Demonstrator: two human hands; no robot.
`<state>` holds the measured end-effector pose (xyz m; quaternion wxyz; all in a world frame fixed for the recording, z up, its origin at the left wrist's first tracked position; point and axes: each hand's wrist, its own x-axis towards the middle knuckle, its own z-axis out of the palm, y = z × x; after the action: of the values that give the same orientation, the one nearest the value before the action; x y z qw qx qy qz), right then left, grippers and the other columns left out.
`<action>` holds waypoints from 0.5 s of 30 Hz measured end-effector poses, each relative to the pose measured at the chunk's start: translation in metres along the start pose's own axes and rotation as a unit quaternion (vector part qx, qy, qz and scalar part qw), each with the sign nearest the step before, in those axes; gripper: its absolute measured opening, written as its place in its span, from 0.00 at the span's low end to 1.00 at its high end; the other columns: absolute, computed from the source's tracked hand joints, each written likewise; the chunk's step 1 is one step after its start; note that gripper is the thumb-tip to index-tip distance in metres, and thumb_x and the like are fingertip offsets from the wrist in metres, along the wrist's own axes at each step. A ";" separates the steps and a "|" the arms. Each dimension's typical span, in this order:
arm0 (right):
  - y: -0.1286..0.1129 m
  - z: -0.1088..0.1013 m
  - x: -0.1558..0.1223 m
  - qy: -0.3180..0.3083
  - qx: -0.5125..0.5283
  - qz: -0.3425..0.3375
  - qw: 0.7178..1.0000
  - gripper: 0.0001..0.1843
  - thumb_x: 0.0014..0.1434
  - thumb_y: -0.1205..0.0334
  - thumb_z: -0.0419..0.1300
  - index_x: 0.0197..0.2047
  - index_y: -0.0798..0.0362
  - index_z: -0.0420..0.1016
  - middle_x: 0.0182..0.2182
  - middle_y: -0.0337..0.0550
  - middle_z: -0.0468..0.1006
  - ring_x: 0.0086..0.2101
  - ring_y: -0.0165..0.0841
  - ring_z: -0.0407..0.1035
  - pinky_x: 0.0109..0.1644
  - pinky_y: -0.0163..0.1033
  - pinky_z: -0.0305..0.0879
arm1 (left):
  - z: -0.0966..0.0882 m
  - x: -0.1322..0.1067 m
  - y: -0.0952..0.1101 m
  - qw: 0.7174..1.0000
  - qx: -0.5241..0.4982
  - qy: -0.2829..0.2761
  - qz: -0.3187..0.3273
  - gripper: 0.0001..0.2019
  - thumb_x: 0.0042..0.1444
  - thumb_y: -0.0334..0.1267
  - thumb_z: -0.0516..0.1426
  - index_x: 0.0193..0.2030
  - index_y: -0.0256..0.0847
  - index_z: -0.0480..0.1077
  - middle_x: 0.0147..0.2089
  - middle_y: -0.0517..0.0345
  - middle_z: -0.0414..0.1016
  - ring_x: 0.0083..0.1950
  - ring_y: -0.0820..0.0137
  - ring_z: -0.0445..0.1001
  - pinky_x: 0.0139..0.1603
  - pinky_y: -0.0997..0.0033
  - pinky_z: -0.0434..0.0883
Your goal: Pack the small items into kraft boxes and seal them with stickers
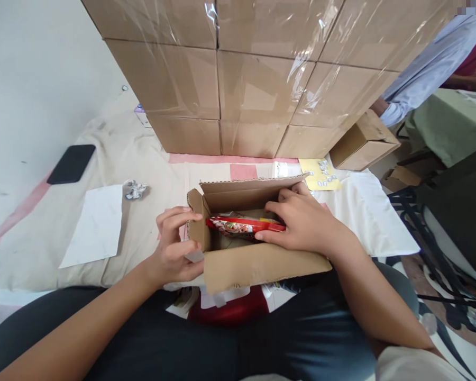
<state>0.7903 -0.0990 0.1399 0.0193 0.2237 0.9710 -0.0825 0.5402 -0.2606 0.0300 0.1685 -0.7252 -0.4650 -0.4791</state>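
A small open cardboard box (pixel 254 264) rests on my lap and the cloth in front of me. My left hand (pixel 174 246) grips the box's left flap, fingers curled around its edge. My right hand (pixel 301 222) reaches into the box, fingers pinched on a red printed packet (pixel 238 226) that lies across the opening. The inside of the box below the packet is mostly hidden.
A wall of stacked, plastic-wrapped cartons (pixel 262 74) stands behind the box. A black phone (pixel 71 164), white paper (pixel 95 225) and a crumpled wrapper (pixel 135 189) lie at left. A yellow sticker sheet (pixel 321 174) and another person's sleeve (pixel 428 69) over a small box (pixel 363 140) are at right.
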 end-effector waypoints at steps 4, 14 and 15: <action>-0.001 -0.001 -0.001 0.067 0.070 -0.056 0.994 0.27 0.60 0.35 0.60 0.37 0.54 0.76 0.27 0.43 0.72 0.33 0.39 0.64 0.45 0.45 0.54 | 0.001 -0.002 -0.003 1.000 0.009 0.005 0.001 0.20 0.48 0.43 0.67 0.41 0.51 0.59 0.58 0.50 0.69 0.57 0.51 0.67 0.52 0.42 0.72; 0.018 -0.023 -0.016 0.085 0.147 -0.047 0.984 0.10 0.63 0.57 0.63 0.32 0.51 0.74 0.24 0.38 0.67 0.31 0.34 0.61 0.38 0.40 0.56 | 0.000 0.000 -0.004 1.000 -0.005 0.014 -0.011 0.19 0.52 0.47 0.67 0.40 0.49 0.61 0.58 0.49 0.70 0.58 0.52 0.68 0.52 0.42 0.73; 0.017 -0.024 -0.017 0.070 0.137 -0.040 0.987 0.08 0.62 0.57 0.64 0.33 0.51 0.75 0.25 0.39 0.69 0.32 0.35 0.63 0.37 0.40 0.56 | 0.000 -0.001 -0.004 1.000 -0.005 0.014 -0.013 0.19 0.52 0.46 0.67 0.40 0.49 0.61 0.58 0.49 0.70 0.58 0.52 0.68 0.53 0.42 0.72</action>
<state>0.8130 -0.0876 0.1626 -0.0830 0.1900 0.9577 -0.1998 0.5370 -0.2593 0.0289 0.1651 -0.7131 -0.4699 -0.4933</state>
